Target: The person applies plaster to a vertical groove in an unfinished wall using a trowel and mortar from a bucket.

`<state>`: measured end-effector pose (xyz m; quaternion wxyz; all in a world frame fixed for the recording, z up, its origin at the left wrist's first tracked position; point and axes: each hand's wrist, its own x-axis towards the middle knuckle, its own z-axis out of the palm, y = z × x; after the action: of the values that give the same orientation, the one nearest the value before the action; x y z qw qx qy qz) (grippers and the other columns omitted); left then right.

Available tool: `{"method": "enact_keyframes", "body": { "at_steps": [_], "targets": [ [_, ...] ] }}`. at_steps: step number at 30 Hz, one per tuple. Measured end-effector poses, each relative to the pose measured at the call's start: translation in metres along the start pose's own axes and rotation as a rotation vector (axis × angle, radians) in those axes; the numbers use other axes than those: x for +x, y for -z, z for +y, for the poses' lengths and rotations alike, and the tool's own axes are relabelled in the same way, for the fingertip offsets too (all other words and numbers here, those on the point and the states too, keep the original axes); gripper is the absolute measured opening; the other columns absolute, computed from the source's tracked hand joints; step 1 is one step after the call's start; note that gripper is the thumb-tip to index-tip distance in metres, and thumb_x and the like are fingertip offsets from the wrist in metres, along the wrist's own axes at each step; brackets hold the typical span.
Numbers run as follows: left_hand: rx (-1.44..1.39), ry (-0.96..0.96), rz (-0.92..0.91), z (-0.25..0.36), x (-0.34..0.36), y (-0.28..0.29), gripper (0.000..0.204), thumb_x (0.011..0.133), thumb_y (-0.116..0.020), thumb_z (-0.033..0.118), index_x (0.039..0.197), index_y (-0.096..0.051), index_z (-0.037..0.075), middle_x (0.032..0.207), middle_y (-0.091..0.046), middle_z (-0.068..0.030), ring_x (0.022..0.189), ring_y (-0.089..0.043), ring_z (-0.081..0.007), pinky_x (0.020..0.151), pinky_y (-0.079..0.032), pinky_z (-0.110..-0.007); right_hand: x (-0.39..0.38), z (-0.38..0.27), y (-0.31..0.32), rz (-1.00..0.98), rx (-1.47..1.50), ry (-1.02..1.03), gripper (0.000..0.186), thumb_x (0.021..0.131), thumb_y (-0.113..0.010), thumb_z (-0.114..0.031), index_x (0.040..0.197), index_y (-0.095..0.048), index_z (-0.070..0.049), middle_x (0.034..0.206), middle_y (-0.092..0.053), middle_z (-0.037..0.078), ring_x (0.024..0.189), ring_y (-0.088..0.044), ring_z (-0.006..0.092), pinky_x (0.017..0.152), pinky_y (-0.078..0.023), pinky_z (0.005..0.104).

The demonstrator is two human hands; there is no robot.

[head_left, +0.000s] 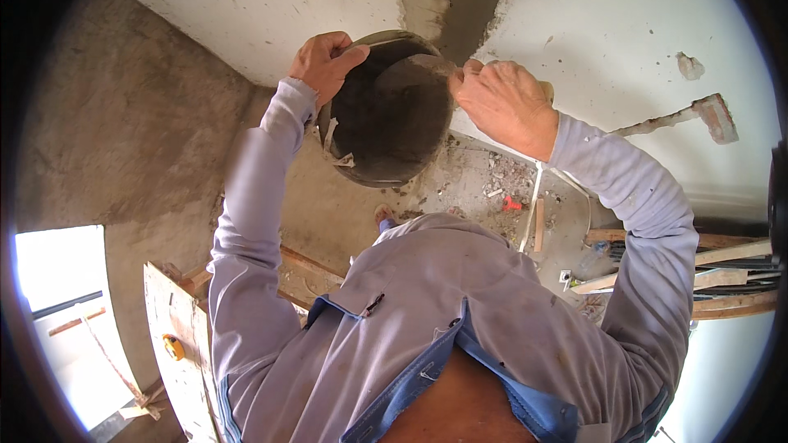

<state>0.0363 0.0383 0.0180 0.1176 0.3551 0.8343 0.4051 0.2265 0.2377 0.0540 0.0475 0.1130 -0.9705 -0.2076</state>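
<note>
A round dark bucket (386, 127) is raised in front of my chest, its inside coated with grey mortar. My left hand (327, 66) is closed on its upper left rim, thumb over the edge. Pale torn strips hang at the bucket's left side. My right hand (505, 98) is closed around a trowel at the bucket's right rim. The grey trowel blade (414, 70) reaches over the bucket's mouth, and a pale handle end shows behind my fist. Just beyond, a strip of dark, wet-looking mortar (472, 8) runs up the white wall.
The white wall (607, 25) has a chipped groove ending in a brick-coloured patch (716, 119). Rubble and a red object (512, 203) lie on the floor below. Timber boards (730, 258) stand at right. A yellow tape measure (173, 347) rests on a board at left.
</note>
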Motion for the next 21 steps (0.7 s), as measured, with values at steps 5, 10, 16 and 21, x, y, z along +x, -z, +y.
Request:
{"method": "enact_keyframes", "body": {
  "at_steps": [5,10,16,21],
  "targets": [
    [0.007,-0.009,-0.020,0.028,-0.001,-0.030,0.038,0.081,-0.068,0.036,0.066,-0.050,0.005,0.059,-0.036,0.0048,0.056,-0.032,-0.0079,0.050,-0.029,-0.028,-0.019,0.005,-0.025,-0.006,0.092,0.041,0.005,0.072,-0.060,-0.008,0.073,-0.063,-0.005,0.066,-0.063,0.009,0.062,-0.065,0.0205,0.051,-0.051,0.0317],
    [0.027,-0.068,-0.095,0.041,-0.010,-0.056,0.033,0.076,-0.071,0.030,0.069,-0.052,0.003,0.059,-0.035,0.0036,0.056,-0.032,-0.0090,0.051,-0.030,-0.029,-0.041,-0.001,-0.070,-0.042,0.481,0.088,0.009,0.072,-0.060,-0.010,0.075,-0.064,-0.003,0.072,-0.064,0.012,0.070,-0.066,0.0310,0.058,-0.053,0.0401],
    [0.011,-0.102,-0.153,0.053,-0.026,-0.065,0.034,0.076,-0.069,0.028,0.068,-0.048,0.003,0.059,-0.033,0.0025,0.056,-0.030,-0.0100,0.051,-0.029,-0.030,-0.038,-0.026,-0.078,-0.559,0.810,0.012,0.023,0.085,-0.056,-0.019,0.095,-0.065,-0.001,0.092,-0.066,0.020,0.092,-0.063,0.0360,0.078,-0.052,0.0440],
    [0.007,0.000,-0.098,0.052,-0.046,-0.053,0.036,0.079,-0.066,0.030,0.067,-0.046,0.003,0.059,-0.032,0.0026,0.057,-0.030,-0.0098,0.051,-0.029,-0.030,-0.048,-0.019,-0.080,-0.578,1.099,0.118,0.033,0.081,-0.063,-0.025,0.103,-0.061,0.000,0.087,-0.065,0.020,0.087,-0.064,0.0349,0.077,-0.051,0.0422]
  ]
}}
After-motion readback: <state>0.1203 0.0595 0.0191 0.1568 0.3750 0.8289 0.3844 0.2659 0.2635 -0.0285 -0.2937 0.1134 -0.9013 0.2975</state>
